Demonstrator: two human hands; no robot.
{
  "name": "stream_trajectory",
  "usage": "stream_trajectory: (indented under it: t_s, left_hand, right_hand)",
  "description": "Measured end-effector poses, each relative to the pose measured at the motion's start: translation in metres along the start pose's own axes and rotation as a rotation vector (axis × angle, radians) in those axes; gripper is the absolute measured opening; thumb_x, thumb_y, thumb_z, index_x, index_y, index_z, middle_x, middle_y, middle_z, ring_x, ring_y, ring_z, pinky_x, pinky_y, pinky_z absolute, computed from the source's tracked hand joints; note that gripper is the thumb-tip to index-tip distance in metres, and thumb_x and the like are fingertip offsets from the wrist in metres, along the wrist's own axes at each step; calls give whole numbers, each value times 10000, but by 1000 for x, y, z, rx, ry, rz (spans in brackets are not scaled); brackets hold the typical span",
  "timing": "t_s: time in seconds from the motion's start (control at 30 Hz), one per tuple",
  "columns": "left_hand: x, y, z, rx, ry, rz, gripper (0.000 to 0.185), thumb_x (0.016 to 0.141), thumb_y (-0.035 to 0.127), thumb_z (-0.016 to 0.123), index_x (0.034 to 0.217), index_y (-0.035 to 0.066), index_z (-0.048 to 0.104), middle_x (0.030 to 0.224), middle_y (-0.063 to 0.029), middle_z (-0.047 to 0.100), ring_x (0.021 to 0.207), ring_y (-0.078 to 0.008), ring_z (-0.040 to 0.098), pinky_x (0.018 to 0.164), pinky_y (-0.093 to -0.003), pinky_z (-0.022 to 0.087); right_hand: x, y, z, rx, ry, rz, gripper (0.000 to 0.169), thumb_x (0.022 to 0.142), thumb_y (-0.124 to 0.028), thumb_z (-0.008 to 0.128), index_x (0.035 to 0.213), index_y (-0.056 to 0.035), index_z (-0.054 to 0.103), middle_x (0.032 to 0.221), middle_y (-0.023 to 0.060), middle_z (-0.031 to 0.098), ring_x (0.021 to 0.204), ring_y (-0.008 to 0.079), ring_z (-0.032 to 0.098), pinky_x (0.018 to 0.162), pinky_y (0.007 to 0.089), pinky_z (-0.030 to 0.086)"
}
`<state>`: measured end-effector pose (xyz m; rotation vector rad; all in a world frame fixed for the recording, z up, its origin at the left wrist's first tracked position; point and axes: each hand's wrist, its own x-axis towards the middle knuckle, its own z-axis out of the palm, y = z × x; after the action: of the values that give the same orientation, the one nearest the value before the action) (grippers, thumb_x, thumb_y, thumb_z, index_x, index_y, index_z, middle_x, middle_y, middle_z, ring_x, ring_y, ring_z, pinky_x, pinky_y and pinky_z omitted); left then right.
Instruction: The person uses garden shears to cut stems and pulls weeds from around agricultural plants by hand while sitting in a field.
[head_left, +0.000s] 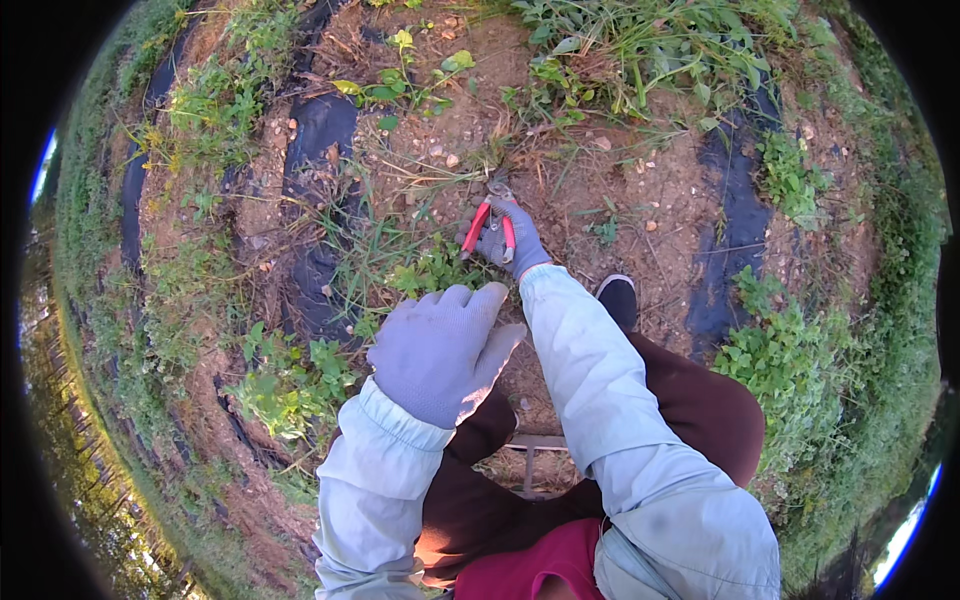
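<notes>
My right hand (517, 236), in a grey knit work glove, grips red-handled pruning shears (477, 227) low over the soil. Their handles are spread, and the metal blades point away from me at the base of a grass tuft (491, 161). Closer to the camera, my left hand (442, 352) wears a matching glove and hangs in the air over a leafy weed (431, 270). Its back faces up with the thumb held out to the right; nothing shows in it, though the palm is hidden.
Strips of black plastic mulch (322, 135) run along the left, with another strip (731, 217) on the right. Dense green weeds (645, 52) grow ahead. My dark shoe (619, 296) rests on the soil right of the shears. A metal frame (529, 454) lies between my legs.
</notes>
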<state>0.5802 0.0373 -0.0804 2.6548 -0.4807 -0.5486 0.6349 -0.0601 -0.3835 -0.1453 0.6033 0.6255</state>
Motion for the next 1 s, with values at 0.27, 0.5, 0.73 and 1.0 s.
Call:
stream_trajectory:
  t_s: [0.27,0.5,0.73,1.0]
  left_hand:
    - [6,1,-1,4,-17,9,261,770,308,564,885,79,509,684,-98,518,637,-275,549,559,-391,416]
    - [10,1,-1,16,-13,4,256,773,305,560,883,80,506,675,-95,520,637,-276,553,563,-393,421]
    - [12,-1,1,44,4,28,331,748,324,600,986,102,541,659,-74,509,597,-265,539,536,-368,420]
    - [15,1,-1,27,-11,19,271,765,313,572,909,88,522,676,-85,518,627,-264,550,559,-380,423]
  right_hand:
    - [-10,-10,6,-26,-134,-9,348,824,-247,474,1073,-5,483,965,177,566,907,349,550,833,523,420]
    - [2,-9,10,60,-83,6,271,805,-238,493,960,-16,512,916,188,570,873,354,557,802,546,423]
    - [0,-6,22,182,-248,-120,338,790,-231,486,1014,21,503,921,184,564,905,356,543,801,547,425]
    - [11,-6,25,159,-195,-146,330,804,-274,491,985,1,517,918,161,565,896,335,545,806,533,425]
